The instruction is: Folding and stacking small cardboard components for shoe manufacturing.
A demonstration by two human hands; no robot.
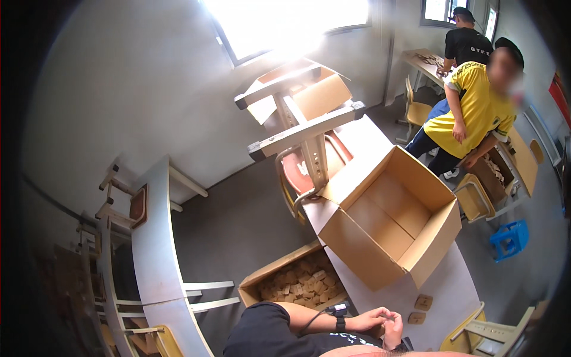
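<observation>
My left hand (367, 320) and my right hand (392, 331) meet close to my body, over the near end of the white table (443, 284). Both sets of fingers are curled and pressed together at the tips. Whatever they hold, if anything, is too small or hidden to make out. Two small brown square pieces (423, 302) with dark marks lie on the table just right of my hands. Beyond them stands a large open cardboard box (389, 205), its inner walls and bottom showing. A dark band (340, 321) circles my left wrist.
Low on my left, a cardboard box (279, 265) holds many small tan pieces. An upturned metal-legged chair (309, 134) and another carton (324, 95) occupy the table's far end. Two people (470, 113) are at the right back. Yellow chairs (476, 199) and a blue stool (510, 241) stand right.
</observation>
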